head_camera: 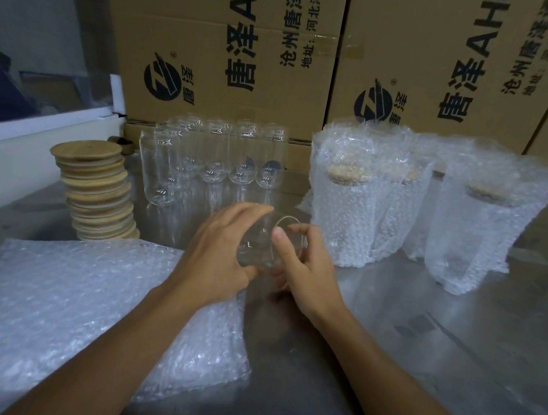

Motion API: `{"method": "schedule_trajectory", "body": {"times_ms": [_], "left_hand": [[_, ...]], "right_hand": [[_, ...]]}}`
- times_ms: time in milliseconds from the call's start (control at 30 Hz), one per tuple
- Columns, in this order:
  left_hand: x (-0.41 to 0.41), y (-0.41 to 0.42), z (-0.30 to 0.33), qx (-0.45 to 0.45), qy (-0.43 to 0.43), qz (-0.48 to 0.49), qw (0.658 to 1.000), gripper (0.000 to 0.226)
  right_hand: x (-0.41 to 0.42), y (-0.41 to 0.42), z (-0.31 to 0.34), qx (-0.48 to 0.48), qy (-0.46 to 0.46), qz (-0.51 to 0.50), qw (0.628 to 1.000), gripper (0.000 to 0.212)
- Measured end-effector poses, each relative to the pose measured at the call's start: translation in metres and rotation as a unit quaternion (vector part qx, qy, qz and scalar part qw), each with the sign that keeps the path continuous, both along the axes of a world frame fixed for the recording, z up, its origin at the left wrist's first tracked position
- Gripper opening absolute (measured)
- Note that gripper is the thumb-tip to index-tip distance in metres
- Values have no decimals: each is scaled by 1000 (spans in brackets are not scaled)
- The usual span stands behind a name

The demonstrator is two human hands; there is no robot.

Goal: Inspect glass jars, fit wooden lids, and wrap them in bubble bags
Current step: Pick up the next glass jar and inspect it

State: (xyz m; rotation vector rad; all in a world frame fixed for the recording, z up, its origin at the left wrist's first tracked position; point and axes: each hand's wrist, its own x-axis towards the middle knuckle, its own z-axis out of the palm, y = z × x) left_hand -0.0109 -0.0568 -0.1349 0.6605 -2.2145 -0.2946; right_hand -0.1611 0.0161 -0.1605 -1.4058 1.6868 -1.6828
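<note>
Both hands hold one clear glass jar (262,245) tilted above the steel table, its open mouth facing up and right. My left hand (222,249) grips its body from the left, and my right hand (303,266) holds it from the right with the thumb near the rim. The jar has no lid. A leaning stack of round wooden lids (98,191) stands at the left. Several empty jars (213,155) stand in a group behind the hands. A pile of flat bubble bags (74,303) lies under my left forearm.
Several jars wrapped in bubble bags (404,202), with wooden lids on them, stand at the right. Large printed cardboard boxes (237,47) wall off the back. A white ledge (33,129) runs along the left. Bare steel table (455,350) shows at the right front.
</note>
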Motion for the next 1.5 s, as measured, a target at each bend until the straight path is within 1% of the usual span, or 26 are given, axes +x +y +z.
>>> {"method": "schedule_trajectory", "body": {"times_ms": [67,167,200,267,400,467,567,667,733,833,933,967,1100,1167,1233,1267,1367,1433,1500], "left_hand": [[1,0,1,2,12,7,1000,85],[1,1,2,26,16,17,999,89],[1,2,3,32,19,16,999,90],[1,3,3,33,15,6,999,92],[1,1,1,30,3,-10,1000,96],[1,-1,-1,26,6,-14,1000,97],[1,-2,-1,45,34,-21,998,96],[1,-2,0,63,68,-38,995,94],[1,-1,1,59,72,-47,994,93],[1,2,2,65,74,-67,993,94],[1,4,3,82,85,-84,989,94],[1,5,3,94,96,-92,987,93],[1,4,4,161,152,-119,968,93],[2,4,4,189,172,-124,959,96],[2,6,5,195,177,-132,956,96],[2,7,6,193,179,-136,955,94],[2,9,11,195,207,-142,948,83],[1,7,13,225,241,-136,934,75],[1,3,13,263,278,-125,915,71]], "right_hand": [[1,1,0,-1,7,18,1000,56],[0,0,1,-27,31,-7,999,22],[0,0,2,-36,38,-24,998,16],[1,1,4,-44,37,-51,997,21],[1,3,6,-49,-14,-58,997,29],[2,4,7,-59,2,-62,996,29],[5,6,10,-61,20,-29,997,26],[11,8,12,-54,4,21,998,39],[13,8,14,-62,-4,40,997,47],[13,9,16,-73,-9,63,995,53],[12,10,16,-62,-17,84,994,72],[12,10,16,-59,-15,88,994,75],[13,10,15,-51,17,92,994,72],[13,9,13,-41,30,86,995,83],[12,8,12,-32,37,82,995,95],[11,8,11,-28,40,81,996,97],[9,6,9,-20,41,70,996,95],[8,5,7,-25,34,59,997,87],[8,5,5,-38,24,56,997,81]]}}
